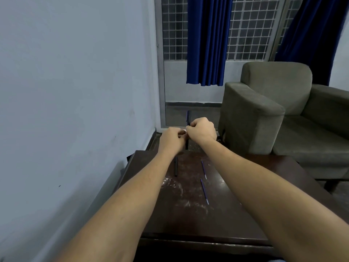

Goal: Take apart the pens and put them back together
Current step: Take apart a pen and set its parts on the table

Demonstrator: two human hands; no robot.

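Your hands meet above the far edge of the tabletop (188, 220), at about twelve o'clock. Your left hand (172, 138) and right hand (202, 130) both have their fingers curled in around one pen (188, 116), a slim dark cylinder held upright. Its top pokes out above your knuckles and its lower end shows below them. The right hand clasps it a little higher than the left, and the two hands touch. A small white scrap (185, 131) shows where your fingertips meet; what it is cannot be told.

The tabletop is a dark, glossy brown wooden slab, scuffed with pale scratches and chalky smears. A black barrel (176, 167), a straight tube, lies on it just below your left wrist, at eleven o'clock from the tabletop's middle. At about one o'clock lie two needle-thin bluish-purple rods, both slightly slanted: the far refill (204, 169) and, closer to you, the near refill (204, 191). They lie roughly end to end but apart.

At two o'clock stands a boxy armchair (264, 114) in coarse grey-green fabric. A pleated blue curtain (207, 44) hangs over a window (251, 31) with square wire mesh, and a smooth pale wall (75, 91) fills nine o'clock.
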